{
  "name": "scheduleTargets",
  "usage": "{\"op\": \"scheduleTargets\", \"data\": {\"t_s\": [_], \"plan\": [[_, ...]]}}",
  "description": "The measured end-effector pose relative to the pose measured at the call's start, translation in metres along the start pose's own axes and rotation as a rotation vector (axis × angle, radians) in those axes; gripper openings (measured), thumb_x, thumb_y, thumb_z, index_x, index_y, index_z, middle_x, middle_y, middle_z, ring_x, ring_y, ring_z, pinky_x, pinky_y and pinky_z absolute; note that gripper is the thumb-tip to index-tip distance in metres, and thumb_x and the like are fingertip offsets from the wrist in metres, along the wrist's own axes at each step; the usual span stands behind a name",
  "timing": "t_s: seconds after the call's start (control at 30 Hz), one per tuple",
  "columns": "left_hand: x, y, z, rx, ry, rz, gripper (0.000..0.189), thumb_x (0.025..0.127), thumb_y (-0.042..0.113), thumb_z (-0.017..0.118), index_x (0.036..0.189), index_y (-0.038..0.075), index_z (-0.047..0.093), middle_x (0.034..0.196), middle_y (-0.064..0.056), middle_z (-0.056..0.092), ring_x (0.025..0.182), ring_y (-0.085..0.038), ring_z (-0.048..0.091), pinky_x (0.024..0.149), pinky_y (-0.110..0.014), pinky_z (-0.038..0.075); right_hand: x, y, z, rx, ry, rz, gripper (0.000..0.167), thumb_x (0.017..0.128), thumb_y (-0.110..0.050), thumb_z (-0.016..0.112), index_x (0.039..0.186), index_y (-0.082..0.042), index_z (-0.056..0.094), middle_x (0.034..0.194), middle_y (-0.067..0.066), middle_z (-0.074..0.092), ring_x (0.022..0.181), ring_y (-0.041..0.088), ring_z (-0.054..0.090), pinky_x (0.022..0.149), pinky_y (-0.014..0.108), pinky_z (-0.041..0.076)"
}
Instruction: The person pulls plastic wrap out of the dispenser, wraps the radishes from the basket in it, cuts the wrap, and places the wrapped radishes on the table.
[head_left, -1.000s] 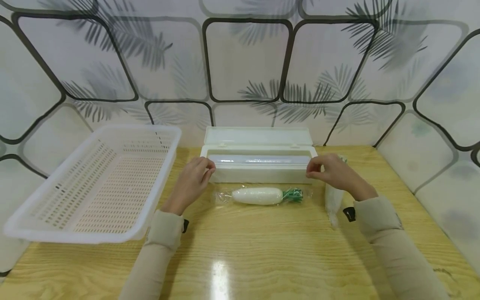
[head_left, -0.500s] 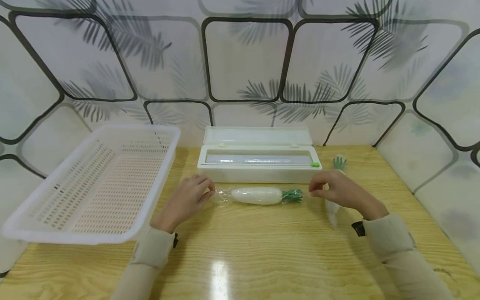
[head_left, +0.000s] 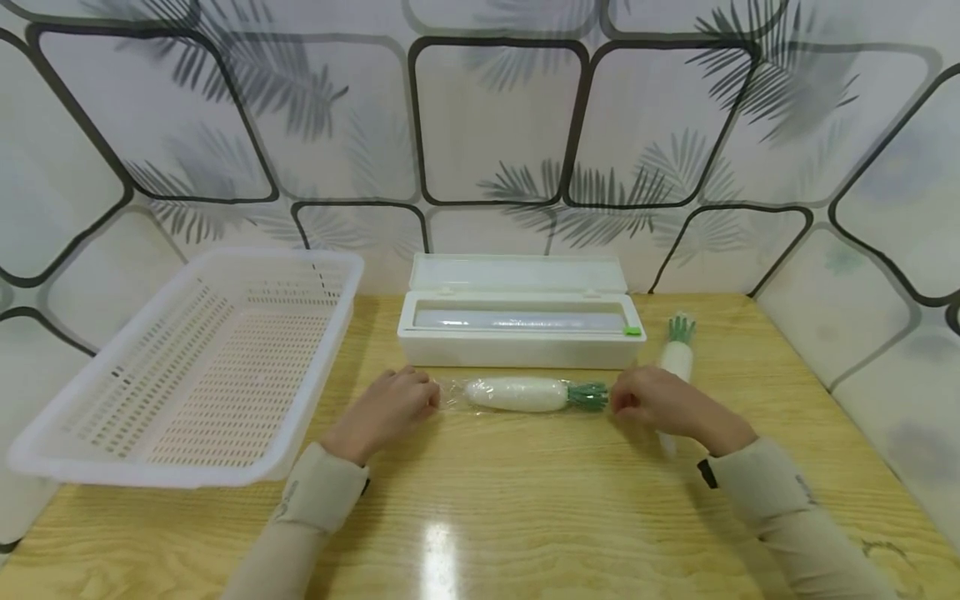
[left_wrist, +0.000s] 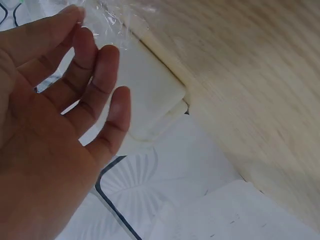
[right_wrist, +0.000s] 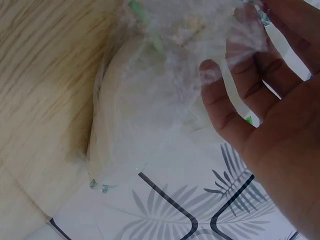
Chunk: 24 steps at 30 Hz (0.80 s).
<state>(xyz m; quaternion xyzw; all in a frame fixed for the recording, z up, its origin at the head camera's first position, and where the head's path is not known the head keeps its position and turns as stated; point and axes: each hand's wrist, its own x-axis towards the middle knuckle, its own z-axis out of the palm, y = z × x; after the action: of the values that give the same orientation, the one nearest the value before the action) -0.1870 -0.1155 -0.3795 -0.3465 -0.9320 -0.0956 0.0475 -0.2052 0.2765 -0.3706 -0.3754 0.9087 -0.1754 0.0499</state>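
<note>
A white radish (head_left: 517, 394) with green leaf stubs lies sideways on the table, wrapped in clear plastic film. At its left end my left hand (head_left: 386, 410) pinches the loose film (left_wrist: 112, 22) between thumb and forefinger; the other fingers are loosely bent. By the leaf end, my right hand (head_left: 663, 402) pinches the film's other side, its fingertips partly hidden at the top edge of the right wrist view. A second wrapped radish (head_left: 677, 360) lies beyond my right hand, which covers part of it. Just behind the first radish stands a white film dispenser box (head_left: 517, 352), lid raised.
Inside the dispenser is a film roll (head_left: 517, 320); a green slider (head_left: 633, 331) sits at its right front edge. A white perforated basket (head_left: 161, 477) stands on the left of the wooden table (head_left: 517, 517). Patterned walls (head_left: 495, 125) enclose the back and sides.
Both hands have come down from the dispenser's front corners to the two ends of the wrapped radish. The green slider and more of the second radish now show.
</note>
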Motion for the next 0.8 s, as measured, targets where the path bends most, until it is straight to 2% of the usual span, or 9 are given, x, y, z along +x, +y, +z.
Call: {"op": "scheduleTargets", "data": {"t_s": [0.17, 0.33, 0.4, 0.47, 0.53, 0.63, 0.73, 0.8], "plan": [[0.007, 0.002, 0.001, -0.016, -0.044, -0.055, 0.005, 0.093, 0.003, 0.071, 0.097, 0.004, 0.074, 0.102, -0.008, 0.071, 0.098, -0.028, 0.065, 0.087, -0.046, 0.054, 0.000, 0.002, 0.003, -0.042, -0.002, 0.003, 0.007, 0.087, -0.002, 0.077, 0.088, -0.009, 0.076, 0.078, -0.011, 0.060, 0.069, 0.003, 0.050, 0.062, 0.028, 0.047], [0.009, 0.002, 0.002, -0.063, -0.085, -0.103, 0.013, 0.094, 0.008, 0.071, 0.105, 0.003, 0.075, 0.111, -0.012, 0.071, 0.108, -0.033, 0.064, 0.095, -0.053, 0.051, -0.003, 0.002, 0.000, 0.001, -0.047, 0.012, 0.014, 0.089, 0.001, 0.072, 0.101, -0.002, 0.077, 0.088, -0.002, 0.070, 0.076, 0.007, 0.060, 0.066, 0.029, 0.053], [0.009, 0.001, 0.001, -0.067, -0.093, -0.111, 0.012, 0.095, 0.009, 0.070, 0.104, 0.003, 0.076, 0.108, -0.012, 0.071, 0.105, -0.032, 0.064, 0.093, -0.053, 0.051, -0.006, 0.002, -0.004, 0.029, -0.077, 0.022, 0.018, 0.090, 0.000, 0.070, 0.108, 0.002, 0.075, 0.095, 0.003, 0.073, 0.080, 0.010, 0.064, 0.068, 0.031, 0.055], [0.008, 0.000, 0.000, -0.063, -0.087, -0.115, 0.009, 0.095, 0.008, 0.069, 0.100, 0.003, 0.075, 0.101, -0.011, 0.072, 0.095, -0.028, 0.066, 0.087, -0.048, 0.055, -0.010, 0.001, -0.010, 0.048, -0.086, 0.041, 0.021, 0.092, -0.002, 0.070, 0.111, 0.004, 0.073, 0.098, 0.007, 0.073, 0.081, 0.013, 0.066, 0.069, 0.032, 0.056], [0.007, -0.001, -0.001, -0.051, -0.060, -0.114, 0.007, 0.095, 0.008, 0.070, 0.095, 0.003, 0.075, 0.093, -0.009, 0.071, 0.083, -0.023, 0.065, 0.077, -0.041, 0.057, -0.014, 0.000, -0.016, 0.049, -0.057, 0.062, 0.022, 0.092, -0.004, 0.072, 0.111, 0.006, 0.073, 0.100, 0.010, 0.073, 0.082, 0.016, 0.067, 0.070, 0.035, 0.057], [0.007, -0.003, -0.003, -0.026, 0.025, -0.113, 0.008, 0.094, 0.009, 0.072, 0.089, 0.003, 0.071, 0.085, -0.006, 0.067, 0.071, -0.018, 0.060, 0.064, -0.034, 0.055, -0.016, -0.003, -0.022, 0.005, 0.043, 0.090, 0.022, 0.089, -0.003, 0.075, 0.109, 0.006, 0.073, 0.101, 0.012, 0.072, 0.082, 0.020, 0.066, 0.070, 0.039, 0.056], [0.009, -0.003, -0.003, -0.008, 0.128, -0.089, 0.014, 0.092, 0.012, 0.076, 0.096, 0.002, 0.067, 0.092, -0.008, 0.065, 0.078, -0.022, 0.061, 0.066, -0.035, 0.055, -0.013, -0.007, -0.022, -0.041, 0.102, 0.131, 0.027, 0.088, -0.003, 0.077, 0.113, 0.005, 0.071, 0.108, 0.015, 0.069, 0.089, 0.028, 0.066, 0.074, 0.045, 0.056], [0.012, -0.002, -0.004, -0.001, 0.147, -0.075, 0.024, 0.092, 0.016, 0.077, 0.105, 0.001, 0.064, 0.103, -0.011, 0.065, 0.090, -0.028, 0.063, 0.072, -0.040, 0.056, -0.009, -0.008, -0.017, -0.064, 0.102, 0.144, 0.033, 0.088, -0.003, 0.077, 0.119, 0.005, 0.068, 0.116, 0.018, 0.065, 0.099, 0.035, 0.065, 0.079, 0.049, 0.056]]}}
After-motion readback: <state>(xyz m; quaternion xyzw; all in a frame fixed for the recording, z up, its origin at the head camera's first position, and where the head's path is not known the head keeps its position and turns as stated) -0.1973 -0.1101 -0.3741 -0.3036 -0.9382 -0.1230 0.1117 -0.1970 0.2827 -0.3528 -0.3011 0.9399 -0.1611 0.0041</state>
